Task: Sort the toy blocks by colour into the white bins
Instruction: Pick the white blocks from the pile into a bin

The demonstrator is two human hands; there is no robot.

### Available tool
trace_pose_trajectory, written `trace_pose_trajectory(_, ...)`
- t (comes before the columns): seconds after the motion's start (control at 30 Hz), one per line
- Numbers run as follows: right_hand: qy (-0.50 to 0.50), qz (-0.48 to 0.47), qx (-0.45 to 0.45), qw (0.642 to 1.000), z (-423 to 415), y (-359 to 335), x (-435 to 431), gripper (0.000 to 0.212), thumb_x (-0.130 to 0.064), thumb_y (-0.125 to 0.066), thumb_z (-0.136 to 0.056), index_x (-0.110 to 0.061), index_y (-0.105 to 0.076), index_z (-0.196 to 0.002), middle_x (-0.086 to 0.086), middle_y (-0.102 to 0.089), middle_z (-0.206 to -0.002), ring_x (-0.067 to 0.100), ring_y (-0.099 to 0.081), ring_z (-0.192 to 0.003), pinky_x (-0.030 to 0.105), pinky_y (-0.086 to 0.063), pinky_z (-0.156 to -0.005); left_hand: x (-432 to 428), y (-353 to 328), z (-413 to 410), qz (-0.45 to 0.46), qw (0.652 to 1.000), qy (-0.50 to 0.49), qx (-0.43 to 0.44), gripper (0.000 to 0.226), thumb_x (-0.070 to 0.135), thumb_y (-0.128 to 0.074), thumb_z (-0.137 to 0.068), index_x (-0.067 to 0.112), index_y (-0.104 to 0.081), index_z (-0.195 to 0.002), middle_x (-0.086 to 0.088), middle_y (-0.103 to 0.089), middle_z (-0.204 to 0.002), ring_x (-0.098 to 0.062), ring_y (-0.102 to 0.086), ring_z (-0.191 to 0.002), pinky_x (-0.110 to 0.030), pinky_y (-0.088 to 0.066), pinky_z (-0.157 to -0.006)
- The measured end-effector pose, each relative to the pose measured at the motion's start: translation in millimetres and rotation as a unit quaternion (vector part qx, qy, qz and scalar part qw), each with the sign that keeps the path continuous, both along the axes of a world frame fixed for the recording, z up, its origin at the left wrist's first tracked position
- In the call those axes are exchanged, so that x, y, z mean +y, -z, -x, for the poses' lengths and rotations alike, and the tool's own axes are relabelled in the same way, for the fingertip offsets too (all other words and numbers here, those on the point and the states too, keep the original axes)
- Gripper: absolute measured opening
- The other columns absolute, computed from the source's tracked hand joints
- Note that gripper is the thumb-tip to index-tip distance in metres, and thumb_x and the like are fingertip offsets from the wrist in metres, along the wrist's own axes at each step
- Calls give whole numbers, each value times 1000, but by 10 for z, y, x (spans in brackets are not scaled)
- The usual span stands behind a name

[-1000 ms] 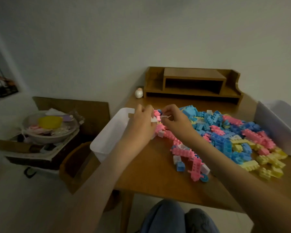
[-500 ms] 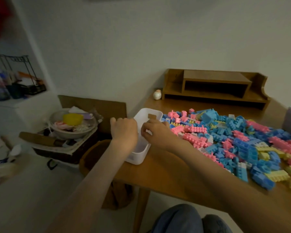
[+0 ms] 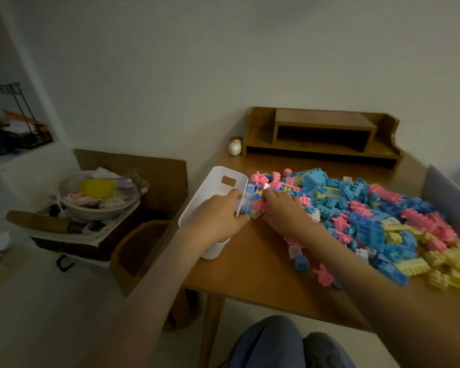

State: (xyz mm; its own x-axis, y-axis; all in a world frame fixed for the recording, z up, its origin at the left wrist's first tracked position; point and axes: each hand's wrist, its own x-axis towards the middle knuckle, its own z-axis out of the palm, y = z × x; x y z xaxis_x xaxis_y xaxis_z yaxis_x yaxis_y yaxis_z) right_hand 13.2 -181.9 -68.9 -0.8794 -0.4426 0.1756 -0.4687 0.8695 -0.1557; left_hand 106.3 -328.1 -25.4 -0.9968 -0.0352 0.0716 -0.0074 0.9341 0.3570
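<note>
A heap of pink, blue, yellow and white toy blocks (image 3: 369, 213) covers the right half of the wooden table (image 3: 252, 264). A white bin (image 3: 218, 171) stands at the table's left edge, its inside mostly hidden by my left hand (image 3: 218, 219). That hand grips the bin's right wall, thumb on the table side and fingers over the rim. My right hand (image 3: 284, 211) lies on the heap's left end, fingers curled over pink and white blocks (image 3: 258, 209) beside the bin. Whether it holds any is hidden. A second white bin (image 3: 449, 192) stands at the far right.
A wooden desk shelf (image 3: 322, 134) and a small egg-shaped figure (image 3: 235, 147) sit at the table's back. Left of the table, on the floor, are a cardboard box (image 3: 133, 166) and a basket with a bowl of clutter (image 3: 96, 200). My knees (image 3: 276, 343) are below the table's front edge.
Half a second ago both hands were over the left bin's near end. Now the right hand is back on the heap, and the left hand holds the bin's right wall.
</note>
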Motion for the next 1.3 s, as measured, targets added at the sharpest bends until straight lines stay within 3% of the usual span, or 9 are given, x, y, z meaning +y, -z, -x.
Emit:
trace_pose_trajectory(0.13, 27, 7, -12, 1000, 9, -10, 15, 40, -17, -51, -91, -17, -39, -130, 5, -49, -131, 23, -42, -123, 44, -25, -106, 35, -74, 24, 22, 999, -32, -6, 56, 17, -44, -97, 24, -21, -148, -9, -59, -114, -15, -54, -84, -20, -40, -60)
trace_pose_trajectory(0.27, 42, -2, -13, 999, 16, -8, 93, 29, -11, -46, -91, -17, -45, -119, 5, -52, -120, 23, -44, -118, 42, -22, -105, 64, -117, 33, 18, 999, -47, -3, 57, 14, -43, -98, 30, -24, -148, -10, -59, -116, -12, -50, -77, -19, -33, -51)
trace_pose_trajectory(0.43, 23, -20, -55, 998, -2, -132, 244, 21, -14, -46, -93, -17, -54, -112, 4, -55, -111, 23, -50, -111, 40, -21, -104, 318, -32, 47, 43, 999, -19, -4, 54, 35, -45, -98, 34, -24, -148, -5, -45, -142, -21, -52, -116, -30, -46, -86)
trace_pose_trajectory(0.57, 13, 12, -47, 999, -51, -112, 424, 9, -20, -48, -92, -25, -54, -97, -4, -49, -97, 17, -49, -102, 36, -21, -98, 536, -21, 107, 125, 989, 16, 78, 46, 25, -46, -98, 28, -35, -143, -2, -40, -146, -24, -36, -133, -41, -29, -108)
trace_pose_trajectory(0.67, -3, 54, -11, 998, -52, -77, 550, 9, -21, -51, -91, -27, -53, -97, -8, -47, -97, 12, -47, -96, 33, -21, -94, 672, -12, 165, 149, 983, 44, 94, 47, 11, -44, -97, 22, -37, -141, -4, -47, -140, -25, -38, -132, -44, -21, -111)
trace_pose_trajectory(0.77, -22, 66, 24, 997, -57, -110, 673, 20, -9, -44, -92, -20, -56, -102, -8, -43, -95, 11, -44, -90, 28, -19, -86, 835, 92, 225, 111, 990, 79, 44, 69, 0, -44, -93, 20, -11, -151, -13, -43, -141, -32, -47, -123, -44, -40, -99)
trace_pose_trajectory(0.87, -17, 70, 27, 997, -69, -160, 784, 21, -6, -43, -90, -23, -53, -98, -10, -50, -94, 11, -49, -90, 27, -19, -87, 908, 286, 335, 141, 990, 27, -6, 81, 1, -48, -92, 17, 5, -151, -21, -24, -150, -40, -35, -132, -50, -34, -104)
trace_pose_trajectory(1.07, -15, 33, -27, 999, -70, -131, 960, 24, -14, -38, -96, -28, -53, -107, -7, -58, -92, 15, -50, -94, 29, -19, -89, 886, 410, 469, 202, 978, -51, -29, 45, 13, -46, -95, 6, -33, -138, -20, -38, -139, -35, -40, -126, -41, -34, -106)
trace_pose_trajectory(1.3, -14, 10, -27, 999, -43, -134, 998, 23, -18, -37, -96, -31, -56, -100, -7, -57, -109, 15, -46, -112, 34, -20, -94, 872, 354, 467, 150, 987, -32, 43, 46, 12, -49, -95, 14, -38, -139, -11, -41, -141, -31, -34, -130, -40, -33, -105)
